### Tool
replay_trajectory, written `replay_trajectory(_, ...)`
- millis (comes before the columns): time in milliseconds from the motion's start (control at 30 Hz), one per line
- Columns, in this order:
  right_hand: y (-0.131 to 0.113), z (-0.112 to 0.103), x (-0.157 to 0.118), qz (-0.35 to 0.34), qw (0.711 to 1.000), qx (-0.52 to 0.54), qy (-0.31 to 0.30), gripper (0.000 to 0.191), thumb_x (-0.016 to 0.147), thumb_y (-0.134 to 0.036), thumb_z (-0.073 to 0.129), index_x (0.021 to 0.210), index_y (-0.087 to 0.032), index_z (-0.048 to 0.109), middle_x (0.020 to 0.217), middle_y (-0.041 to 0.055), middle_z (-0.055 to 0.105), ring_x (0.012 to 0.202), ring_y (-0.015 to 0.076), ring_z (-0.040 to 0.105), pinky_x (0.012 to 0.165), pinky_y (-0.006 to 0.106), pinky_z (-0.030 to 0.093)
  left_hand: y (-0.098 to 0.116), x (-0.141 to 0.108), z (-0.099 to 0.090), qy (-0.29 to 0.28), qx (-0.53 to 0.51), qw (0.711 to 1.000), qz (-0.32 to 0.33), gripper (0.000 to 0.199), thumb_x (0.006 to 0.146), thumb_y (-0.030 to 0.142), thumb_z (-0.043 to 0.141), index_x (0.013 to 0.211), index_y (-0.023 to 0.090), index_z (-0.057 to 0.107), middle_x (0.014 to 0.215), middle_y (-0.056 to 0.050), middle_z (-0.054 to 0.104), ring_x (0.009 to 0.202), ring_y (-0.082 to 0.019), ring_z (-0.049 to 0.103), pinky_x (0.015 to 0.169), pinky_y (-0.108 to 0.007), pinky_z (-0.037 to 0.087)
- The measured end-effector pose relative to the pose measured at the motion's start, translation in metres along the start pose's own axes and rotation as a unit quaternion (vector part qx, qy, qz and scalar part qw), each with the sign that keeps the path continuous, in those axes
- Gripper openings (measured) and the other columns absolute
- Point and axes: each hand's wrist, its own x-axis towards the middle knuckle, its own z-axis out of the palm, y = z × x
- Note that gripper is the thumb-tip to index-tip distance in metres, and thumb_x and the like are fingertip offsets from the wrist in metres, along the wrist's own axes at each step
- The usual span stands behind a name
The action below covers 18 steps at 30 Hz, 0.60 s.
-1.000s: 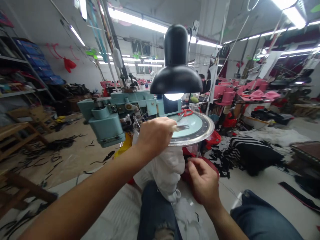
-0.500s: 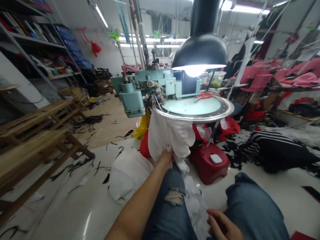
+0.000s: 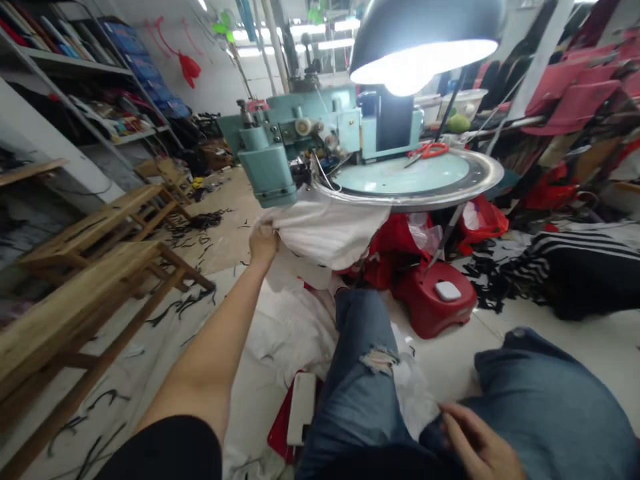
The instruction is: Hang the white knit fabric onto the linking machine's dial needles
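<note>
My left hand [image 3: 264, 243] is closed on the left edge of a white fabric [image 3: 325, 230], which hangs from the rim of a round machine plate [image 3: 415, 175] and is stretched out to the left. The green machine head [image 3: 310, 127] stands over the plate's left side. Red-handled scissors [image 3: 431, 151] lie on the plate. My right hand [image 3: 477, 440] rests low, by my right thigh, fingers curled loosely; whether something small is between thumb and finger cannot be made out.
A lit lamp [image 3: 430, 53] hangs over the plate. A red stool [image 3: 437, 300] carries a small white object. Wooden benches [image 3: 90, 287] stand at left. White cloth [image 3: 285, 327] lies below the machine, and striped black fabric [image 3: 585, 267] at right.
My left hand has moved up and left, pulling the white fabric sideways. The view has shifted, bringing a red item and a white device beside my left leg into sight.
</note>
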Motion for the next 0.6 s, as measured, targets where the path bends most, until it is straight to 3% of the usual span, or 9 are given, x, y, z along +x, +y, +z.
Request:
replay_trajectory(100, -0.004, -0.008, 0.014, -0.076, 0.987, -0.141, 0.006, 0.038, 0.086, -0.045, 0.051, 0.099, -0.021, 0.077, 0.098, 0.0077, 0.079, 0.088, 0.0254, 0.076, 0.081, 0.031, 0.061, -0.039, -0.08, -0.004, -0.054, 0.072, 0.995, 0.043, 0.026, 0.082, 0.029, 0.07, 0.104, 0.016, 0.073, 0.088, -0.006, 0.076, 0.08, -0.022, 0.07, 0.078, -0.032, 0.054)
replay_trajectory(200, 0.004, -0.022, 0.048, -0.022, 0.967, -0.253, -0.036, 0.036, 0.091, -0.033, 0.045, 0.108, -0.018, 0.073, 0.102, 0.0088, 0.078, 0.094, 0.0235, 0.074, 0.089, 0.034, 0.056, -0.069, -0.154, -0.001, -0.085, 0.097, 0.988, 0.083, 0.026, 0.084, 0.033, 0.061, 0.1, 0.019, 0.076, 0.087, -0.006, 0.078, 0.078, -0.023, 0.072, 0.075, -0.032, 0.054)
replay_trajectory(267, 0.015, -0.023, 0.085, 0.037, 0.953, -0.293, -0.07, 0.027, 0.094, -0.03, 0.051, 0.108, -0.018, 0.071, 0.095, 0.0072, 0.076, 0.09, 0.0222, 0.073, 0.088, 0.037, 0.055, -0.077, -0.181, 0.014, -0.126, 0.12, 0.97, 0.168, 0.023, 0.083, 0.035, 0.063, 0.096, 0.023, 0.078, 0.087, -0.004, 0.079, 0.08, -0.022, 0.073, 0.075, -0.029, 0.053)
replay_trajectory(367, 0.034, 0.002, 0.148, 0.114, 0.924, -0.336, -0.14, 0.026, 0.096, -0.035, 0.061, 0.112, -0.016, 0.066, 0.11, 0.0073, 0.07, 0.098, 0.0204, 0.068, 0.09, 0.043, 0.055, -0.074, -0.191, 0.054, -0.159, 0.182, 0.919, 0.312, 0.02, 0.086, 0.033, 0.064, 0.097, 0.025, 0.079, 0.077, -0.003, 0.076, 0.074, -0.02, 0.071, 0.068, -0.028, 0.05)
replay_trajectory(433, 0.044, 0.033, 0.179, 0.16, 0.907, -0.345, -0.183, 0.029, 0.095, -0.035, 0.062, 0.118, -0.017, 0.063, 0.121, 0.0085, 0.065, 0.105, 0.0214, 0.065, 0.091, 0.044, 0.055, -0.071, -0.187, 0.081, -0.16, 0.2, 0.906, 0.336, 0.019, 0.087, 0.029, 0.062, 0.095, 0.024, 0.078, 0.075, -0.003, 0.074, 0.074, -0.021, 0.069, 0.068, -0.028, 0.049)
replay_trajectory(500, 0.051, 0.065, 0.193, 0.205, 0.891, -0.343, -0.214, 0.033, 0.095, -0.034, 0.062, 0.123, -0.017, 0.06, 0.126, 0.0094, 0.062, 0.107, 0.0229, 0.064, 0.09, 0.044, 0.055, -0.071, -0.182, 0.098, -0.155, 0.203, 0.907, 0.335, 0.018, 0.088, 0.027, 0.061, 0.092, 0.021, 0.077, 0.077, -0.004, 0.074, 0.076, -0.022, 0.069, 0.07, -0.029, 0.049)
replay_trajectory(600, 0.052, 0.097, 0.184, 0.264, 0.872, -0.323, -0.255, 0.035, 0.095, -0.033, 0.063, 0.125, -0.017, 0.059, 0.125, 0.0094, 0.062, 0.106, 0.0229, 0.064, 0.088, 0.044, 0.056, -0.076, -0.178, 0.105, -0.142, 0.201, 0.908, 0.34, 0.018, 0.09, 0.028, 0.06, 0.088, 0.019, 0.076, 0.076, -0.004, 0.074, 0.074, -0.021, 0.069, 0.071, -0.029, 0.05)
